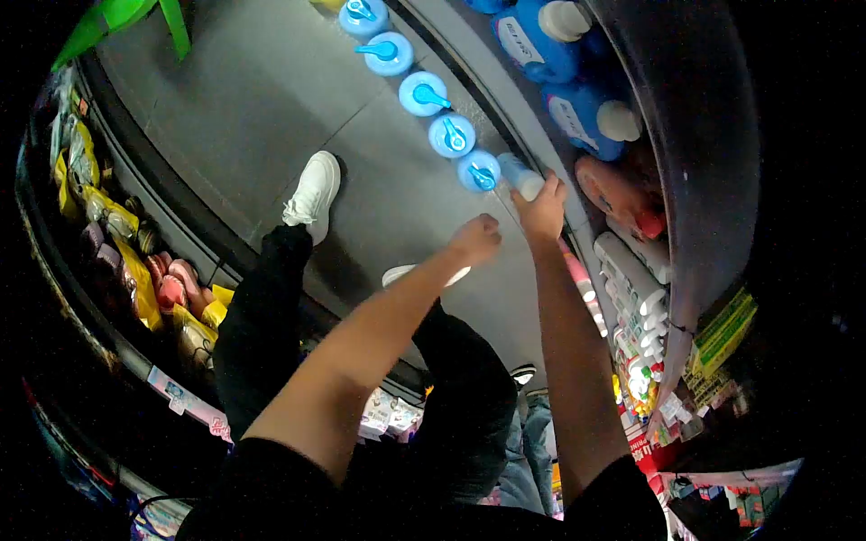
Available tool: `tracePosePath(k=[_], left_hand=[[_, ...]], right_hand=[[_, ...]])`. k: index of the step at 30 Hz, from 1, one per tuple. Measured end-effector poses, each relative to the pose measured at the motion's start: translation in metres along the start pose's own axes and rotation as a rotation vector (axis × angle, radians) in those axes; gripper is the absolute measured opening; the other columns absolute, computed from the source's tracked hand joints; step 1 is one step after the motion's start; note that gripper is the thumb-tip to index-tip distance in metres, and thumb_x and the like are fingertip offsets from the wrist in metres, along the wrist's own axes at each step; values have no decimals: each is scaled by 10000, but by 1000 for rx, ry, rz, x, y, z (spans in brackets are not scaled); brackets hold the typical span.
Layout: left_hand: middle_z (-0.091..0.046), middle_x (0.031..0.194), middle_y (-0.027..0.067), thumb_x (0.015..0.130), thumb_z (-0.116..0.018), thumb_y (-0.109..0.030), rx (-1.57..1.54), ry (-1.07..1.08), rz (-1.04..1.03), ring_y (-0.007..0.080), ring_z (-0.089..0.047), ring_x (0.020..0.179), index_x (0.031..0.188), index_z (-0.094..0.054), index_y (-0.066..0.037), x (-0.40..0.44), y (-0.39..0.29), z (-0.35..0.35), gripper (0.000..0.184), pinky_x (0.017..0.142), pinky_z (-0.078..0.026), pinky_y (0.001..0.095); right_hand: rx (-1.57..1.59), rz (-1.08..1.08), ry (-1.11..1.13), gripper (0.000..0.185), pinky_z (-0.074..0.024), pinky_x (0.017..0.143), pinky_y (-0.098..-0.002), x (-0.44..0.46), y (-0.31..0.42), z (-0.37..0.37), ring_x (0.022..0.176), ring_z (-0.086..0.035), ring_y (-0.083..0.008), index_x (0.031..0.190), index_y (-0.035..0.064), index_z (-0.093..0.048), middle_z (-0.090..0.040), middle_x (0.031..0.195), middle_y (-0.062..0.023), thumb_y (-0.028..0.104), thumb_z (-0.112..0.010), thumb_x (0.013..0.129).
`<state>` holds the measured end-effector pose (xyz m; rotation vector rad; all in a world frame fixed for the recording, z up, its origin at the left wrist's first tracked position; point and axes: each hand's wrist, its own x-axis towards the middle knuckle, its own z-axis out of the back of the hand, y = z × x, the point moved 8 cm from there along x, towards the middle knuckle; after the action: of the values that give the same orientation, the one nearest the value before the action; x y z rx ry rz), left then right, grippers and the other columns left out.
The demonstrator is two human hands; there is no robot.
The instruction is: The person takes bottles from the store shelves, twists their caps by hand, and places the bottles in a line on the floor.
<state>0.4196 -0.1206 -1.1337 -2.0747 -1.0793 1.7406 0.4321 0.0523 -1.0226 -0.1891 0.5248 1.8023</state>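
Observation:
My right hand (541, 209) is wrapped round a light blue bottle with a whitish end (523, 178), low by the edge of the right shelf. Just left of it, a blue pump bottle (479, 171) stands at the near end of a row of several similar pump bottles (451, 135) on the grey floor. My left hand (476, 239) hangs over the floor below that row, fingers curled in; whether anything is inside them is hidden.
Large blue jugs (585, 120), a reddish jug (618, 194) and white bottles (631, 270) fill the right shelf (487, 81). Bagged slippers (180, 288) lie on the left shelf. A green object (108, 27) is at the top left. Another person's legs (532, 451) show at the bottom.

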Motion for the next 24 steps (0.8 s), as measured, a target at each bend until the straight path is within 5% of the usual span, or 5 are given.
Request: tracePosePath(k=[9,14,16,19,24], left_hand=[[-604,1054,260,827,-478,-207,924,-13,294,419,-578,997,933,-612,51,-213,-50,196,310,859,-475,449],[-600,1066,279,882,-462,-301,1024,-152,203,440,-569,999,1023,-585,34,-312,-86,309,384,848,-457,485],[-649,951,240,849,-514,-261,825,-374,147,408,-620,916,912,-641,12,-367,-147,329,308,783,-495,459],[-666,892,217,810,-523,-254,863,-450,96,385,-635,849,887,-653,-3,-378,-152,372,293,734,-506,462],[-671,818,99,786,-670,-125,264,-260,226,206,-642,662,972,-650,-18,-406,-226,317,215,525,-508,325]], right_hand=[[212,-227,806,353,-467,806,-402,-203,-75,-2,890,-607,-268,1012,55,-576,-632,970,-142,382,-477,926],[-351,743,82,148,-500,615,-418,-352,-171,6,730,-633,-260,802,85,-621,-639,737,-87,228,-590,774],[-8,-83,886,233,-507,559,-388,-363,-134,54,598,-633,-204,745,69,-642,-671,715,-82,270,-554,823],[1237,-373,496,273,-505,559,-348,-385,-110,93,579,-625,-182,730,71,-649,-665,684,-56,286,-524,844],[421,-369,438,296,-510,569,-325,-384,-3,209,586,-629,-164,786,50,-655,-676,700,-69,309,-527,852]])
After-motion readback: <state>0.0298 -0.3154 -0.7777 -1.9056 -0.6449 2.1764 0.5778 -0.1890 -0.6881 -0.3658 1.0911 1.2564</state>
